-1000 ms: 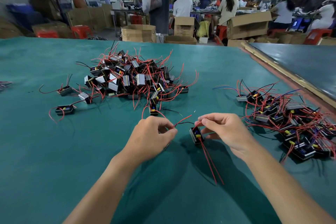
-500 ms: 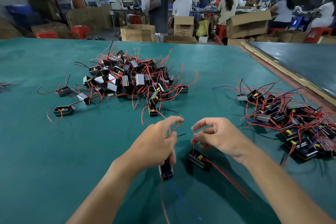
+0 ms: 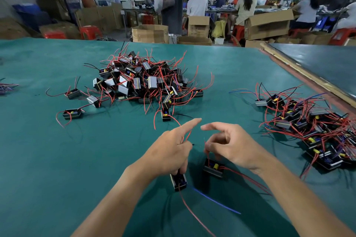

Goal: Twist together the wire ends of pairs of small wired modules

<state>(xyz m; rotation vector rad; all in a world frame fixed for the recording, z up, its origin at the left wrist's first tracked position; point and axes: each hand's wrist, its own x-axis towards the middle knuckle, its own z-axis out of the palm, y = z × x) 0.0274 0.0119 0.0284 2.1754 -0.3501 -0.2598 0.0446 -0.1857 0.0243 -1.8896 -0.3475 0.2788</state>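
Two small black wired modules lie on the green table in front of me. The left module (image 3: 178,181) sits under my left hand (image 3: 169,154), whose lower fingers curl round its red wire while the index finger points forward. The right module (image 3: 213,168) has a yellow part and red leads. My right hand (image 3: 229,145) pinches its short red wire with curled fingers, index extended. The two wire ends meet between my hands. A blue lead (image 3: 215,201) and a red lead (image 3: 194,215) trail toward me.
A large heap of loose modules with red wires (image 3: 142,82) lies ahead at centre. A second pile (image 3: 317,132) lies at the right. Single modules (image 3: 73,114) are scattered at the left. A wooden strip (image 3: 300,71) borders the table at right. People work at benches beyond.
Both hands have dropped the modules closer to the table and drawn nearer each other. Both index fingers have straightened forward. The left module has come into view below my left hand.
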